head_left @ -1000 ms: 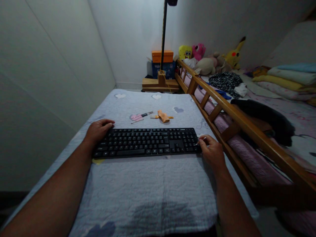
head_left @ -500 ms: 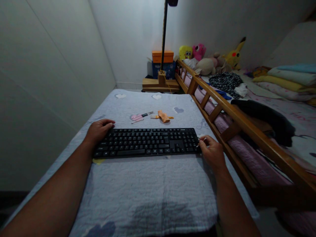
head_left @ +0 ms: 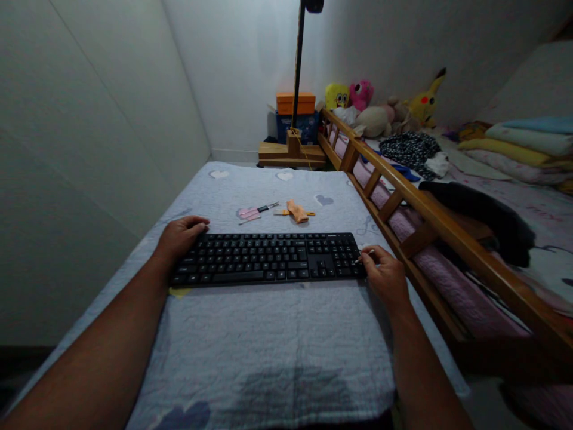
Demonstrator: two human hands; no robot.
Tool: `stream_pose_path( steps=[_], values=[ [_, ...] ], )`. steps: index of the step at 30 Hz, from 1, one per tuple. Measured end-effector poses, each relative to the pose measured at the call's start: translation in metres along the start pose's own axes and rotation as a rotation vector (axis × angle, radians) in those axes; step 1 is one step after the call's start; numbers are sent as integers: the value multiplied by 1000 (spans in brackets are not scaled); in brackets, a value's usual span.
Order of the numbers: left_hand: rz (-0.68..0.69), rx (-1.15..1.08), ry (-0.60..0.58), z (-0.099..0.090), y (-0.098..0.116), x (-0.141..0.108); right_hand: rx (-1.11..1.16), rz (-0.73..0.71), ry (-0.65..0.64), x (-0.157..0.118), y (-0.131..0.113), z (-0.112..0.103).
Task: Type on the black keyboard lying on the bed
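Observation:
A black keyboard [head_left: 264,258] lies flat across the light blue quilted cover [head_left: 277,334]. My left hand [head_left: 178,237] is curled around its upper left corner, gripping that end. At the other end, my right hand [head_left: 384,270] pinches a thin cotton swab [head_left: 359,260], whose white tip is at the rightmost number-pad keys. Behind the keyboard lie a pink tool with a black grip and metal tip [head_left: 259,210], another thin swab-like stick [head_left: 249,220], and an orange cloth [head_left: 296,211] draped over a small brush with an orange handle [head_left: 281,213].
A wooden bed rail [head_left: 403,185] runs along the right, with plush toys [head_left: 376,119] and folded bedding [head_left: 519,146] beyond. At the back, a black pole [head_left: 297,65] rises from a wooden base [head_left: 277,154], near an orange box [head_left: 295,103]. A pale wall [head_left: 89,149] borders the left.
The swab in my right hand has shifted very slightly over the number-pad edge. My left hand and the keyboard stay in place.

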State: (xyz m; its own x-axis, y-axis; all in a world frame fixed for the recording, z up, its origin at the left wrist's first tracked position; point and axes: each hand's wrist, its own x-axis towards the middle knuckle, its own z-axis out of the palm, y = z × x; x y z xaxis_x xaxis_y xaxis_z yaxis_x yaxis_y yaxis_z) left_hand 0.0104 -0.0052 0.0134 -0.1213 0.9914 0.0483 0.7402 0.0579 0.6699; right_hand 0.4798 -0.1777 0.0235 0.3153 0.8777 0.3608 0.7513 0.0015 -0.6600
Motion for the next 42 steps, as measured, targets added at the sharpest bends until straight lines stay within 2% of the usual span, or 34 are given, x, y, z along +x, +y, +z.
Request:
stream_pose_path(
  steps=[42],
  values=[
    [-9,-11,-5,0,2,-2,-24,4,10,0,-6,-3]
  ],
)
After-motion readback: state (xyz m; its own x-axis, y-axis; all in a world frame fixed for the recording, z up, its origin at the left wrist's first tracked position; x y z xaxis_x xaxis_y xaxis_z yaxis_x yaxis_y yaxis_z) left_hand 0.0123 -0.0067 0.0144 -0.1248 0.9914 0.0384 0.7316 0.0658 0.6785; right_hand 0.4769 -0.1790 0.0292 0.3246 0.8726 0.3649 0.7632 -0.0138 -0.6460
